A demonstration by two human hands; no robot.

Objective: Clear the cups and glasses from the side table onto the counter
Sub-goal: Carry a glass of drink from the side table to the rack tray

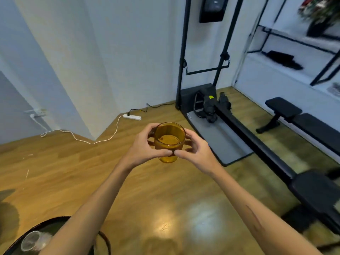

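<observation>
An amber glass cup (pixel 169 138) is held upright in mid-air over the wooden floor, at the centre of the view. My left hand (pixel 145 144) grips its left side and my right hand (pixel 195 148) grips its right side, the thumbs meeting in front of it. At the bottom left, a round black side table (pixel 55 221) shows under my left forearm. On it lies a clear glass (pixel 34 241), partly blurred. No counter is in view.
A white power strip (pixel 132 117) and its cable (pixel 79 138) trail across the floor by the wall. A black exercise machine (pixel 207 107) with a grey mat and a black bench (pixel 301 118) fill the right side. Shelving stands at the far right.
</observation>
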